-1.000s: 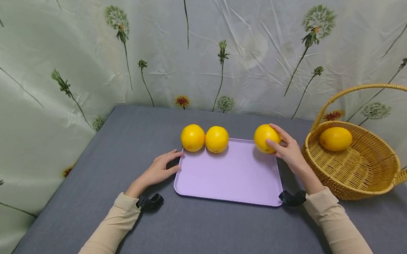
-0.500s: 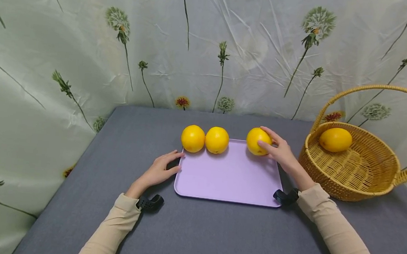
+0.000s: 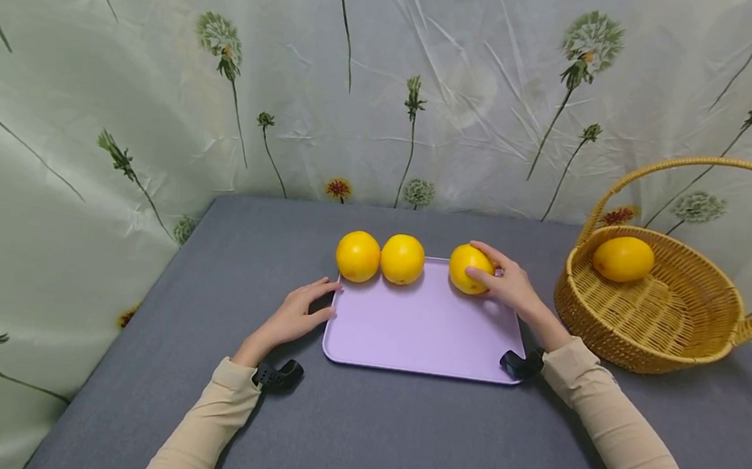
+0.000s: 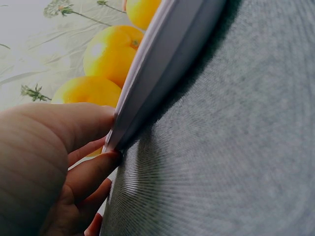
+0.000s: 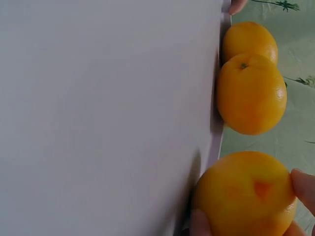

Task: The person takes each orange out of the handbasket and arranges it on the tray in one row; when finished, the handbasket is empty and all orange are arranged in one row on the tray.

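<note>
My right hand [image 3: 510, 284] grips an orange [image 3: 468, 269] at the far edge of a lilac tray [image 3: 421, 329], toward its right corner. Thumb and fingers hold that orange from its right side in the right wrist view. Whether it bears on the tray cannot be told. Two more oranges sit side by side at the tray's far left: one at the corner [image 3: 356, 256], the other just right of it [image 3: 403, 259]. At the tray's left edge rests my left hand [image 3: 293, 316], its thumb and extended fingertips touching the rim [image 4: 147, 73].
On the right stands a wicker basket [image 3: 651, 344] with a tall arched handle and one yellow-orange fruit [image 3: 624, 259] inside. Grey cloth [image 3: 383, 439] covers the table. A curtain with a plant print [image 3: 333, 110] hangs behind it.
My right hand has carried the orange leftward and down, to the tray's far edge. The left hand has stayed at the tray's left rim.
</note>
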A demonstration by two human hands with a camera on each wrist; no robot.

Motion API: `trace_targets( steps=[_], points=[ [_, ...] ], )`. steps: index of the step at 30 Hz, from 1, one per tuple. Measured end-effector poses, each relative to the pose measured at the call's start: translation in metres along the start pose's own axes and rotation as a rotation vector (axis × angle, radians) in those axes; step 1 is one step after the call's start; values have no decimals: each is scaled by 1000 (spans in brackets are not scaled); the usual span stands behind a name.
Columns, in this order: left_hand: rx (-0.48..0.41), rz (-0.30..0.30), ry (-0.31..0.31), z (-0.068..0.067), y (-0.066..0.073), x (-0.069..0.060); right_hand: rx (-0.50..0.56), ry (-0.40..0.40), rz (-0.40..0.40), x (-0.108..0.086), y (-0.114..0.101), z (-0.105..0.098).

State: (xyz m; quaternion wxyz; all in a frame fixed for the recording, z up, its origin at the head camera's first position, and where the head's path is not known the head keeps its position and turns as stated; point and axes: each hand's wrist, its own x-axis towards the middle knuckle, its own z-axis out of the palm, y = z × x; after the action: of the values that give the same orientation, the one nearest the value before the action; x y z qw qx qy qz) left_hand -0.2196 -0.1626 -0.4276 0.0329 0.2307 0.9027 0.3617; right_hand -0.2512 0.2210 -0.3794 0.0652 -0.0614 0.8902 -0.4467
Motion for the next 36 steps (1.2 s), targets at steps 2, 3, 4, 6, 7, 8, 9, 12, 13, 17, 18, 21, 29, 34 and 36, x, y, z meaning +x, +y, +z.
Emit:
trace_targets(
  steps=[2, 3, 4, 6, 7, 8, 9, 12, 13, 17, 18, 21, 29, 34, 36],
  points=[
    [-3, 1, 1, 0, 0, 0, -28, -2, -2, 0, 0, -1],
    [-1, 3, 3, 0, -1, 0, -47, 1, -3, 0, 0, -1],
    [2, 5, 4, 0, -1, 0, -60, 3, -1, 1, 0, -1],
    [8, 11, 6, 1, -1, 0, -69, 6, 1, 1, 1, -2],
    [10, 14, 7, 0, -1, 1, -65, 6, 2, 1, 1, -2],
    [11, 16, 7, 0, -1, 1, -62, 7, 3, 1, 1, -2],
    [11, 17, 8, 0, -1, 1, -60, 7, 2, 1, 1, -2],
    [10, 17, 7, -1, -1, 2, -38, 1, 1, 2, 1, -2],
    [9, 16, 5, -1, -1, 2, -32, -3, 2, 3, 1, -2],
    [12, 8, -3, -1, -2, 1, -13, -30, 8, 5, 0, 1],
    [10, 7, -5, -1, -2, 1, -10, -37, 8, 6, -1, 2],
    [7, 6, -6, -1, -1, 1, 3, -57, 9, 6, -5, 6],
    [7, 12, 1, 0, 0, 1, 24, -87, -16, 8, -12, 11],
    [3, 7, 1, 0, -1, 1, 73, -103, -21, 9, -15, 16],
    [7, 7, 1, 0, -1, 1, 77, -100, -23, 10, -15, 17]
  ],
)
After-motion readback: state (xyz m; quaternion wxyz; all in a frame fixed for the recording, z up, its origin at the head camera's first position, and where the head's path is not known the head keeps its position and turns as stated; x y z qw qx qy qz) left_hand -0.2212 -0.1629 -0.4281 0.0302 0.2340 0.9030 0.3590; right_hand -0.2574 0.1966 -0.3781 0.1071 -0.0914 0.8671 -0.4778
